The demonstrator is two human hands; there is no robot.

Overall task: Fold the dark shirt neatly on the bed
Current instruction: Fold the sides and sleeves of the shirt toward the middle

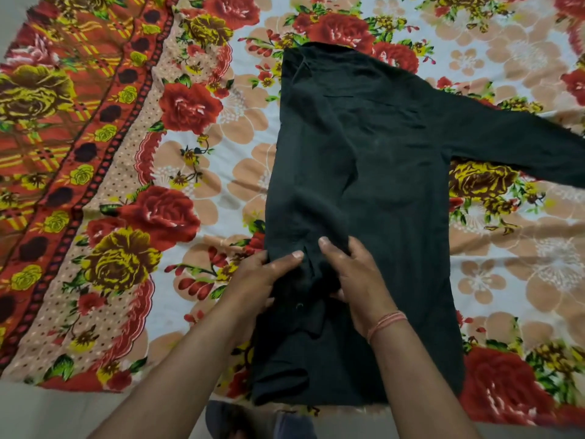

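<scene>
Folding was maybe halfway | dark shirt (364, 185) lay mid-bed on the flowery bedsheet (221, 185) | left side already tucked in, right sleeve (519, 147) still sprawled out | left hand (256, 283) and right hand (357, 280) both pinched the bunched near-left cuff, fingers curled.

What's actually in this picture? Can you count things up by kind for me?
Dark shirt: 1
Floral bedsheet: 1
Hands: 2, left hand and right hand, both gripping shirt fabric
Thread wristband: 1
Total: 5
</scene>
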